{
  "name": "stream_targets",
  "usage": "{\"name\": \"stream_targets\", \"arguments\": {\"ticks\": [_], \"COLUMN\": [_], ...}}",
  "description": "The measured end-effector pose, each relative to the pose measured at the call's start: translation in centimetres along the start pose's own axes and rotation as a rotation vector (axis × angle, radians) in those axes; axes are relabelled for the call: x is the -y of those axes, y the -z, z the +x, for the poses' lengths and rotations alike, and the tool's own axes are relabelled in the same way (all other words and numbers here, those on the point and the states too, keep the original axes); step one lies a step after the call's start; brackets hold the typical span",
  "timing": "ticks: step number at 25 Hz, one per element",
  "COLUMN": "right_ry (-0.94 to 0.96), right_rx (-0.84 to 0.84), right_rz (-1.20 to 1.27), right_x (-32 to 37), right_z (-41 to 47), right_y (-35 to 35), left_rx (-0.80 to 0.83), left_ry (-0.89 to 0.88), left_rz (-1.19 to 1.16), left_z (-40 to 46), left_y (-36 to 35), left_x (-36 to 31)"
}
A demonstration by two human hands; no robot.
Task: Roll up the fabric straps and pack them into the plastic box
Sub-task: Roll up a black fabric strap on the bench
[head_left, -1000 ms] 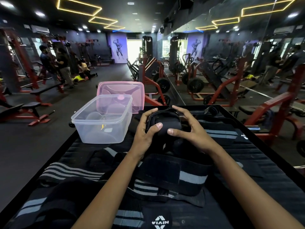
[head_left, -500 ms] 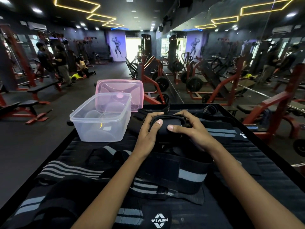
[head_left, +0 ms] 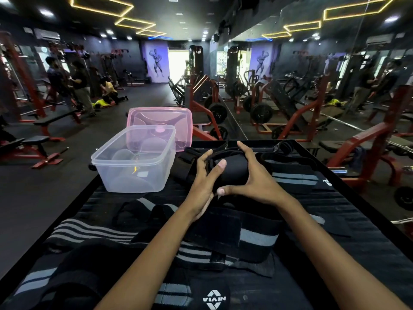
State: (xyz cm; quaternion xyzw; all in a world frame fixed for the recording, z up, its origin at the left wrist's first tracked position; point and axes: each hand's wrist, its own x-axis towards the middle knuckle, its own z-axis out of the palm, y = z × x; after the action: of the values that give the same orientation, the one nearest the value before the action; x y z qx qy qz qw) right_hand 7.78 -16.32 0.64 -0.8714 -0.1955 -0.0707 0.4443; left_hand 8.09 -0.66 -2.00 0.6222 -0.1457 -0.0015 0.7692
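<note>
A black rolled strap (head_left: 234,170) sits between both hands above the middle of the black table (head_left: 362,253). My left hand (head_left: 204,182) grips its left end, thumb on top. My right hand (head_left: 254,180) wraps around its right side, with the thumb under the roll. The strap's unrolled tail (head_left: 241,229), black with a grey stripe, trails toward me. The clear plastic box (head_left: 134,159) stands open to the left of my hands, with no straps inside. Several more black-and-grey striped straps (head_left: 89,231) lie loose across the near table.
A pink lid (head_left: 161,121) leans behind the clear box. More straps (head_left: 295,177) lie to the right of my hands. Red gym machines (head_left: 368,139) and a mirror wall stand to the right, benches (head_left: 33,144) and people at the far left.
Both hands have turned the roll, taking in more strap. My right thumb has dropped from the roll's front to beneath it. The box has not moved.
</note>
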Motion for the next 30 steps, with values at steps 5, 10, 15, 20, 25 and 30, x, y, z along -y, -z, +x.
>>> {"name": "stream_targets", "arguments": {"ticks": [5, 10, 15, 20, 25, 30], "right_ry": [0.041, -0.082, -0.316, -0.565, -0.64, -0.632], "right_rx": [-0.154, -0.303, -0.54, -0.509, -0.473, -0.436], "right_rz": [-0.066, -0.059, -0.124, -0.228, -0.266, -0.271], "right_x": [0.1, 0.0, -3.3, -7.1, -8.5, -8.8], "right_z": [-0.2, -0.7, -4.5, -8.8, -9.0, -9.0], "right_y": [0.1, 2.5, 8.3, 10.9, 10.9, 10.9], "left_rx": [0.06, 0.211, 0.466, 0.44, 0.459, 0.456], "left_ry": [0.018, -0.043, -0.161, -0.191, -0.172, -0.186], "left_rz": [0.043, 0.396, 0.992, 1.122, 1.127, 1.116], "left_z": [0.1, -1.0, -1.8, -2.1, -2.2, -2.1], "left_y": [-0.3, -1.3, -2.1, -2.4, -2.1, -1.9], "left_x": [0.0, 0.5, 1.9, 2.0, 1.8, 1.8]}}
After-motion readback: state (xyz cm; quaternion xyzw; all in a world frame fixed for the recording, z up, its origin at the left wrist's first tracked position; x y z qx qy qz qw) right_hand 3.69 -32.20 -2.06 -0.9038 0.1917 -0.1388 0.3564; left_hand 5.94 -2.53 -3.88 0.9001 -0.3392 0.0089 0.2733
